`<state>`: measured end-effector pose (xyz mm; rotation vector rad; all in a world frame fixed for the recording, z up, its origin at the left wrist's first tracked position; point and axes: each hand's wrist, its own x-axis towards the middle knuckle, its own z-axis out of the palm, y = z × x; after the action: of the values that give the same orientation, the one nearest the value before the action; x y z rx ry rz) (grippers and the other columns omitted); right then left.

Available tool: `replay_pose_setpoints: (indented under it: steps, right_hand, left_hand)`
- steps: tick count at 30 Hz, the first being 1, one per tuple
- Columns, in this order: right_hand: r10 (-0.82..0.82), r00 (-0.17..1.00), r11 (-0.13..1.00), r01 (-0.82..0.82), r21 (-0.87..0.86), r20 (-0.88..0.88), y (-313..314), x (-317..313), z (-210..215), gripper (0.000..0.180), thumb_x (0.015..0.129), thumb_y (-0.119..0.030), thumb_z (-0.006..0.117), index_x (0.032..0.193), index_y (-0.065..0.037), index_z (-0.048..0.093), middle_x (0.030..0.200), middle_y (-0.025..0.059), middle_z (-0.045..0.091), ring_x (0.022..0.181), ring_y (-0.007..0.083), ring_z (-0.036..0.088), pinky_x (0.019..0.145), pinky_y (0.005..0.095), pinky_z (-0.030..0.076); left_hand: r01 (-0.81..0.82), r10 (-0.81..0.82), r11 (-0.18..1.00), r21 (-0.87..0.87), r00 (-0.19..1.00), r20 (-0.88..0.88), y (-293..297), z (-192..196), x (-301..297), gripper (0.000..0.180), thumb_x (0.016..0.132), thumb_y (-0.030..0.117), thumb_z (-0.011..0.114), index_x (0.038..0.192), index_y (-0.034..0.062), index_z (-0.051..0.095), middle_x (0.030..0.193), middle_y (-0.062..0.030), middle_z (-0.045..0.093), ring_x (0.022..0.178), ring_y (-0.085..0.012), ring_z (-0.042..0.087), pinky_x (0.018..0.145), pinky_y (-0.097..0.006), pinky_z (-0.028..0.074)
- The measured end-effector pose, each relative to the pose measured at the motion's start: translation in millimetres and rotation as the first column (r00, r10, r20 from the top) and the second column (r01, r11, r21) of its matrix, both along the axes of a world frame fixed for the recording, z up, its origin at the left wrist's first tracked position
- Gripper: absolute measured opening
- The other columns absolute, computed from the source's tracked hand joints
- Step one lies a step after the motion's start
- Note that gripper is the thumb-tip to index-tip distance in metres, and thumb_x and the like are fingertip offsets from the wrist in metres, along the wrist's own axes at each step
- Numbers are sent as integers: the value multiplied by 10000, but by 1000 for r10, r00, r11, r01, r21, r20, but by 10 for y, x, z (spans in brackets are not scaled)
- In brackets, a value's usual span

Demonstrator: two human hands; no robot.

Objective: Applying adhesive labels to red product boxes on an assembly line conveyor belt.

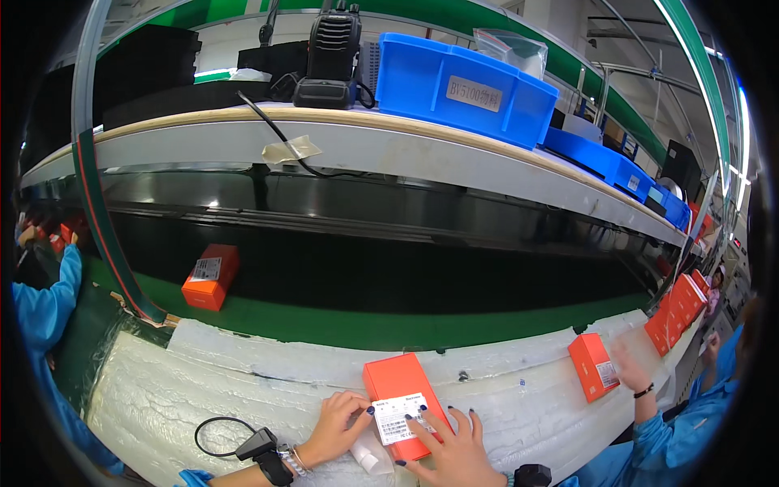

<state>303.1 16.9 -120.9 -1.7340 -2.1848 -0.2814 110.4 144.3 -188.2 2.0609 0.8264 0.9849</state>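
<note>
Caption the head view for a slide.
Both hands, left hand and right hand, press a white label onto an orange box beside the conveyor belt.

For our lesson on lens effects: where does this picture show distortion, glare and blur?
Head view: the long grey shelf edge bows with fisheye distortion; black corners vignette the picture; strip lights glare off the glossy black conveyor belt; the co-worker's hand beside the small orange box looks slightly blurred.

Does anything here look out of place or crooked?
Mostly tidy. One orange box lies alone and askew on the green belt. Under the upper shelf, a piece of tape holding the black cable is crumpled and peeling.
</note>
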Motion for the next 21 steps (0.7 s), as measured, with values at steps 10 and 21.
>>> replay_pose_setpoints:
  steps: [10, 21]
  right_hand:
    - [268, 846, 926, -358, -118, -462, 534, -114, 235, 432, 844, -107, 599, 1275, -125, 570, 1010, 57, 604, 991, 224, 547, 982, 387, 342]
    - [247, 311, 894, -439, 92, -918, 567, 468, 280, 225, 888, 11, 572, 1055, -92, 463, 1156, 131, 547, 1176, 269, 517, 995, 403, 414]
  left_hand:
    - [218, -139, 922, -320, 958, 253, -148, 177, -26, 149, 893, 141, 597, 1016, 72, 642, 1303, -85, 356, 1243, -196, 352, 1050, -344, 323]
    - [313, 202, 714, -627, 764, 612, 98, 573, -145, 255, 896, 172, 435, 948, -14, 601, 991, -106, 643, 1055, -232, 601, 999, -374, 406]
